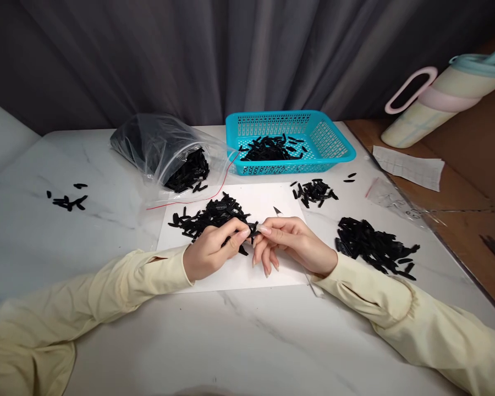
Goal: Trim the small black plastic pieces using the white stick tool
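Note:
My left hand [218, 246] is closed, its thumb and forefinger pinching a small, narrow black piece [253, 228] over the white sheet. On the other side of that piece, my right hand [295, 242] pinches it between thumb and forefinger, with its other fingers loosely curled below. Just beyond the right hand a pointed dark blade [277, 211] shows; the hand hides what it joins, and I cannot tell whether it is held. A heap of similar black pieces [214, 214] lies on the white sheet [239, 278], right behind my left hand.
Behind stand an open clear bag [148, 148] spilling black pieces and a blue basket [289, 168] holding more. Other piles lie right [371, 247], behind my right hand [315, 191] and far left [70, 202]. A tumbler [441, 104] stands back right, near a crumpled plastic bag [396, 203].

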Available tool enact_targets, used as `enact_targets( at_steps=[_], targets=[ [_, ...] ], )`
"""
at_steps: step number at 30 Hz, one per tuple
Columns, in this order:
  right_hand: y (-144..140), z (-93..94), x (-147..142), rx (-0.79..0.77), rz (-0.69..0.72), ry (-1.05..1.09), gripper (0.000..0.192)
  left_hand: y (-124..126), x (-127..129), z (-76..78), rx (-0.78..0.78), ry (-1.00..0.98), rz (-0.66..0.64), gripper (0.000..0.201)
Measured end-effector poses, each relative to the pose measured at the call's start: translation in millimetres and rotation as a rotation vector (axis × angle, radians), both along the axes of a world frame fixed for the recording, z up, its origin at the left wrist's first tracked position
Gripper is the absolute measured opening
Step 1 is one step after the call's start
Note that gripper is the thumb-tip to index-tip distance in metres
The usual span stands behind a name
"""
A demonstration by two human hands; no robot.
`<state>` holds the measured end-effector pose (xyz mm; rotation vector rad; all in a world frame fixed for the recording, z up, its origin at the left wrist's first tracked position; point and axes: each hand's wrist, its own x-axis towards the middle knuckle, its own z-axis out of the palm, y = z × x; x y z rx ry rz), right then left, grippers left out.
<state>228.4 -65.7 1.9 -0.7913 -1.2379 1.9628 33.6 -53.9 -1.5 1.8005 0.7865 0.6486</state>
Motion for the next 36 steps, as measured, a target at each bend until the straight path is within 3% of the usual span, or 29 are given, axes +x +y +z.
enact_targets(
  at_steps=[9,20,36],
  targets=[
    [1.4,-1.8,-1.1,-0.003,0.006,-0.018,0.027,1.8,1.6,6.0,0.168,0.071,-0.08,0.016],
    [0.3,-0.6,-3.4,0.015,-0.019,-0.046,0.03,3.5,2.0,2.6,0.363,0.14,-0.096,0.017],
    [-0.8,0.2,-4.5,0.059,0.007,-0.118,0.033,4.0,3.9,4.6,0.412,0.163,-0.154,0.017]
  ],
)
